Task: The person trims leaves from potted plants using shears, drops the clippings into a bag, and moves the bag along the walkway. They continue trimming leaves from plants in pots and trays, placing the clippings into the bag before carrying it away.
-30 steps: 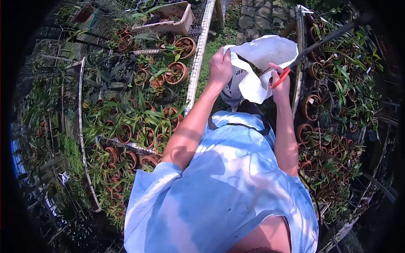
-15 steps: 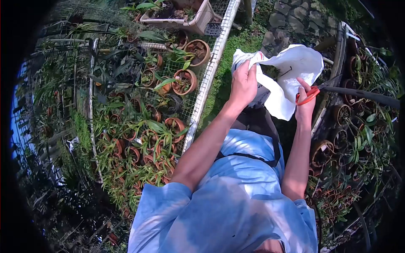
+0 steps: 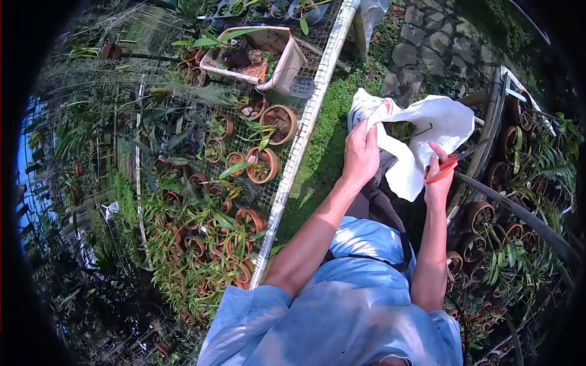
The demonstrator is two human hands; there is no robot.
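A white sack [image 3: 448,119] with some print near its left edge is held up in front of me, its mouth gaping. My left hand [image 3: 361,154] is closed on the left side of its rim, thumb uppermost. My right hand [image 3: 438,180] is closed round the orange-red handles of a pair of scissors [image 3: 444,169], beside the sack's right side. The dark blades point right, away from the sack. A thin dark hooked piece, perhaps a twig, shows against the inner wall. The bottom of the sack is hidden from me.
On my left, a wire mesh bench [image 3: 305,125] carries several clay pots [image 3: 279,124] and a pale rectangular planter [image 3: 284,70]. More potted plants [image 3: 482,213] stand on the right behind a rail. Mossy ground [image 3: 329,122] leads to a stone path [image 3: 421,49]. A dark pole [image 3: 519,213] slants across the right.
My view has shifted, so the bench, sack and hands appear lower in the picture. Both hands keep their holds on the sack and the scissors.
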